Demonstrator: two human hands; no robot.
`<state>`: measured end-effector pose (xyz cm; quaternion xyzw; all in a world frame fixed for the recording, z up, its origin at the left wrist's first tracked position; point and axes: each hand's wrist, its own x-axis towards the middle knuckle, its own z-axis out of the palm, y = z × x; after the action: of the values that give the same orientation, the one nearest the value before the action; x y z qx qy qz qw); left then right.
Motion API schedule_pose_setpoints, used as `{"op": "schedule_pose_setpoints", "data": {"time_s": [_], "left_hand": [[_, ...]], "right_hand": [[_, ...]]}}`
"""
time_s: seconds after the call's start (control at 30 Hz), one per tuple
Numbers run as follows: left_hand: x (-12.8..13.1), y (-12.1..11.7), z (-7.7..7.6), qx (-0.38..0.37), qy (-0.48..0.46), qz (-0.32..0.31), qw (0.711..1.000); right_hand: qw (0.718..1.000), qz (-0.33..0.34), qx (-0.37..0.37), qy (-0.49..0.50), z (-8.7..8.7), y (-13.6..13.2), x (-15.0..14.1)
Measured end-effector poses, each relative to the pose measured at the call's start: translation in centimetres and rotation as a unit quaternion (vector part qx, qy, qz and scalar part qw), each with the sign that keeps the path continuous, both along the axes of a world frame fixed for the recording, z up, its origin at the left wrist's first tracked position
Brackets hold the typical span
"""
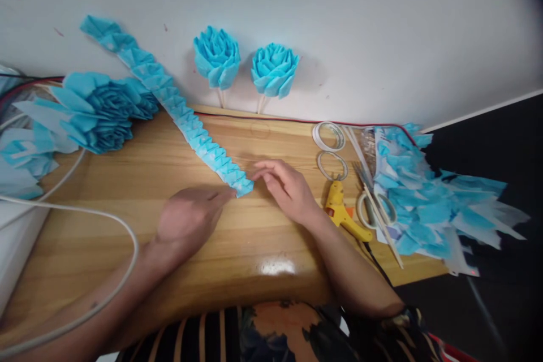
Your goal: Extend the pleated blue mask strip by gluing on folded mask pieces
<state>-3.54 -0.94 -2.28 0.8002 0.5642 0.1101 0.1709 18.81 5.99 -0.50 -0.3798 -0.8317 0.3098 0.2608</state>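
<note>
A long strip of pleated light-blue paper [186, 116] runs slantwise from the table up across the wall. My left hand [190, 215] is closed, its fingertips pinching the lower edge of the strip's near end. Just right of that end is my right hand [288, 189], fingers loosely bent and apart, the tips at or very near the paper; contact is hard to make out. Two blue paper flowers [217, 56] on thin sticks stand against the wall beyond my hands.
At left lie more blue paper flowers [106, 107] and a white cable [133, 243] that loops across my left forearm. To the right are tape rolls [316, 138], a yellow glue gun [336, 203], scissors [362, 215], sticks [384, 223] and a heap of blue paper pieces [428, 203].
</note>
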Motion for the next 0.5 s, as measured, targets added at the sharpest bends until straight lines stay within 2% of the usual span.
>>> {"op": "schedule_pose_setpoints", "data": {"time_s": [0.07,0.13,0.27,0.37,0.43,0.5], "left_hand": [[0.03,-0.02,0.04,0.003,0.034,-0.006,0.999],[0.06,0.0,0.12,0.001,0.062,-0.01,0.998],[0.08,0.04,0.19,-0.005,0.047,-0.018,0.999],[0.03,0.01,0.02,-0.004,0.021,-0.007,1.0],[-0.02,-0.01,-0.09,0.003,0.017,-0.006,1.0],[-0.04,-0.01,-0.11,0.007,0.025,-0.012,1.0]], "right_hand": [[1.0,-0.004,0.003,0.01,0.11,-0.16,0.05],[1.0,0.021,0.017,0.001,0.02,-0.36,-0.23],[0.995,0.064,0.053,-0.062,-0.43,-0.35,-0.77],[0.993,0.02,0.071,-0.095,-0.4,-0.11,-0.45],[0.995,-0.009,0.068,-0.076,-0.25,-0.06,-0.13],[0.997,-0.009,0.055,-0.044,-0.16,-0.15,-0.02]]}}
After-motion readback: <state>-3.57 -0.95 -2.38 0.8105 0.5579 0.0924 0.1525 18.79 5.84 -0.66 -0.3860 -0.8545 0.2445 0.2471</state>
